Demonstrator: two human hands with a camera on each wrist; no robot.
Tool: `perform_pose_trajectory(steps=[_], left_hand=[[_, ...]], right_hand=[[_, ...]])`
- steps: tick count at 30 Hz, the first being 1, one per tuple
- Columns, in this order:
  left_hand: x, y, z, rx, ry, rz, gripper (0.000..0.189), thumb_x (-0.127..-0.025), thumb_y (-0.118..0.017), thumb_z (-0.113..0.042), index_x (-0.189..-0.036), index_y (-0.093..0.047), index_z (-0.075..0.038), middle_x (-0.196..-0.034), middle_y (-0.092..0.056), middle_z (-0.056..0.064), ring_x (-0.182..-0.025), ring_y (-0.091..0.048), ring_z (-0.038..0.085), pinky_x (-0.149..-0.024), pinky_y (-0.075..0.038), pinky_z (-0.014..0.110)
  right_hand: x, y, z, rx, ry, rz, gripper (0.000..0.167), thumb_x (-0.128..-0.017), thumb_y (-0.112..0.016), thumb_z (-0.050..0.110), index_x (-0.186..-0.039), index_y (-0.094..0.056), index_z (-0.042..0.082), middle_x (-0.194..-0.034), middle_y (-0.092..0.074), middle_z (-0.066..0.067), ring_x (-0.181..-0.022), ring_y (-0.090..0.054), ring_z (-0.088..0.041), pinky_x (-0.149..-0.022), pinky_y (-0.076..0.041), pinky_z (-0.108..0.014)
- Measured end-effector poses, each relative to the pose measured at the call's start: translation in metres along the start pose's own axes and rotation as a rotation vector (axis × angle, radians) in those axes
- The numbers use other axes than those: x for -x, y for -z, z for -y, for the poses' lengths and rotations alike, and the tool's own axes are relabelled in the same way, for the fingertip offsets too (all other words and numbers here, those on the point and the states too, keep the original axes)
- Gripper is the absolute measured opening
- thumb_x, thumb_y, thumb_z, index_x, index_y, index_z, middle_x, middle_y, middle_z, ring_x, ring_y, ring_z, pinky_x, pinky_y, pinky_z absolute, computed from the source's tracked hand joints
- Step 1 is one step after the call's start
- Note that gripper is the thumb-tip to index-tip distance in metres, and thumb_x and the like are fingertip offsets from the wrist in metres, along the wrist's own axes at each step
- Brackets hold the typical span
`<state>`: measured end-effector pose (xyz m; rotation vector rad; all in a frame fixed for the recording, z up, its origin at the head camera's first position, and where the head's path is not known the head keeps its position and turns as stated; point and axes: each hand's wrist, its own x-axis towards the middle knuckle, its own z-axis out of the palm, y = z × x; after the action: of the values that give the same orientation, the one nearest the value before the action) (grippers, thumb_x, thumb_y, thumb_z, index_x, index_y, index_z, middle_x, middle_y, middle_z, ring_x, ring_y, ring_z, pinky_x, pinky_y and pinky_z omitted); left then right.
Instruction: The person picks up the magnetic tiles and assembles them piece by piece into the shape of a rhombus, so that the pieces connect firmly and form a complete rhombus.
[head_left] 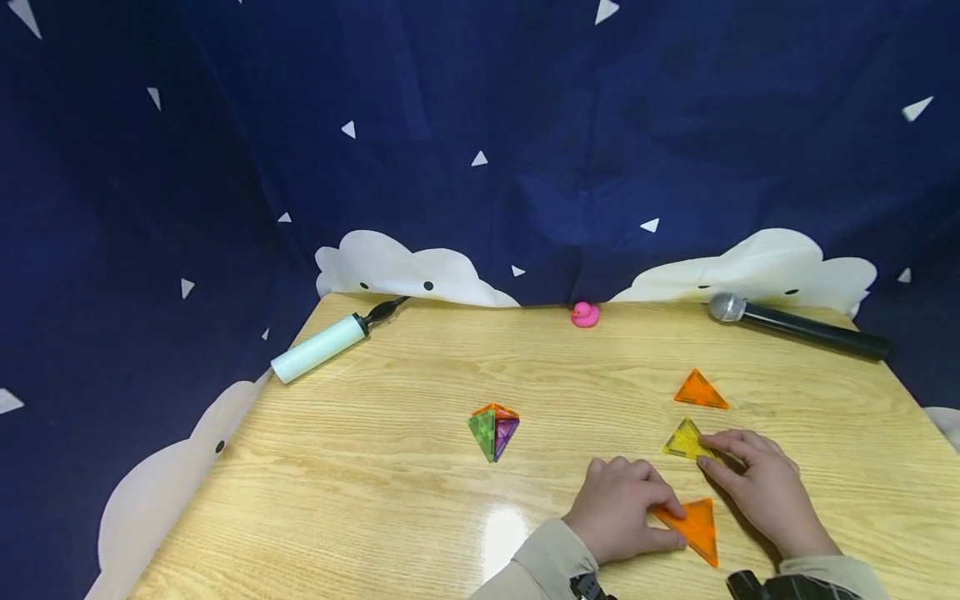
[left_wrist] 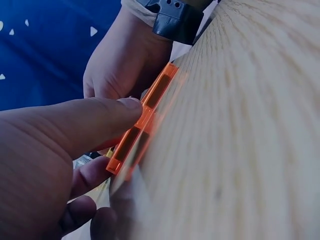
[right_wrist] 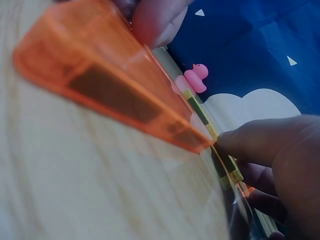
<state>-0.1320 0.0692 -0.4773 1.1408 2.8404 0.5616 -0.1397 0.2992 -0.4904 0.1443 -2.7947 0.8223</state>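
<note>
Close to the front of the table, my left hand (head_left: pixel 621 510) pinches a translucent orange triangular magnetic tile (head_left: pixel 701 528) by its left corner, thumb and forefinger at its edges. In the left wrist view the thumb presses on the orange tile's edge (left_wrist: pixel 159 91). My right hand (head_left: pixel 767 490) has thumb and forefinger on the right side of a yellow triangular magnetic tile (head_left: pixel 683 440), which lies just beyond the orange one. The right wrist view shows the thumb against the yellow tile's edge (right_wrist: pixel 198 108). Another orange triangular tile (head_left: pixel 701 392) lies flat farther back.
Left of the hands stands a small pyramid of green, purple and orange tiles (head_left: pixel 483 433). Along the back lie a pale blue hand pump (head_left: pixel 318 348), a pink rubber duck (head_left: pixel 585 315) and a black microphone (head_left: pixel 813 326). A dark blue curtain (head_left: pixel 480 100) surrounds the table.
</note>
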Motion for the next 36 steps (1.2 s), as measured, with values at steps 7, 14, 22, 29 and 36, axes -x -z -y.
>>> perform_pose_trajectory(steps=[7, 14, 22, 29, 36], left_hand=[[0.002, 0.003, 0.001, -0.008, 0.01, 0.007, 0.016, -0.085, -0.074, -0.057, -0.097, -0.07, -0.047, -0.103, -0.052, -0.029, -0.088, -0.041, -0.006, -0.074, -0.027, 0.02], [0.007, 0.009, 0.009, -0.008, 0.025, -0.032, 0.012, -0.086, -0.074, -0.054, -0.09, -0.07, -0.043, -0.1, -0.054, -0.026, -0.085, -0.044, -0.005, -0.074, -0.031, 0.02], [0.015, 0.013, 0.026, 0.047, 0.083, -0.073, 0.012, -0.084, -0.078, -0.049, -0.086, -0.07, -0.04, -0.094, -0.055, -0.026, -0.08, -0.044, -0.004, -0.073, -0.032, 0.02], [0.016, 0.01, 0.031, 0.053, 0.1, -0.115, 0.014, -0.082, -0.08, -0.048, -0.083, -0.07, -0.039, -0.09, -0.056, -0.026, -0.077, -0.045, -0.004, -0.075, -0.034, 0.02], [0.016, 0.011, 0.03, 0.049, 0.102, -0.129, 0.017, -0.081, -0.081, -0.047, -0.076, -0.067, -0.038, -0.089, -0.055, -0.026, -0.078, -0.045, -0.004, -0.076, -0.034, 0.02]], right_hand=[[0.001, 0.001, 0.001, -0.017, -0.008, 0.003, 0.028, -0.091, -0.075, 0.02, -0.114, -0.074, 0.004, -0.114, -0.065, -0.018, -0.109, -0.053, -0.042, -0.088, -0.039, -0.06], [0.001, 0.002, 0.003, -0.021, -0.001, -0.014, 0.027, -0.09, -0.076, 0.018, -0.112, -0.074, 0.004, -0.113, -0.066, -0.019, -0.108, -0.054, -0.042, -0.088, -0.039, -0.06], [0.002, 0.002, 0.003, -0.032, -0.008, -0.012, 0.026, -0.09, -0.076, 0.019, -0.111, -0.074, 0.005, -0.115, -0.065, -0.019, -0.109, -0.054, -0.043, -0.089, -0.038, -0.06], [0.002, 0.0, 0.0, -0.031, 0.002, -0.02, 0.026, -0.088, -0.077, 0.018, -0.11, -0.075, 0.005, -0.114, -0.066, -0.019, -0.11, -0.054, -0.043, -0.09, -0.038, -0.06], [0.002, 0.0, 0.0, -0.024, 0.019, -0.039, 0.025, -0.087, -0.079, 0.016, -0.109, -0.075, 0.005, -0.113, -0.067, -0.019, -0.109, -0.055, -0.043, -0.09, -0.037, -0.06]])
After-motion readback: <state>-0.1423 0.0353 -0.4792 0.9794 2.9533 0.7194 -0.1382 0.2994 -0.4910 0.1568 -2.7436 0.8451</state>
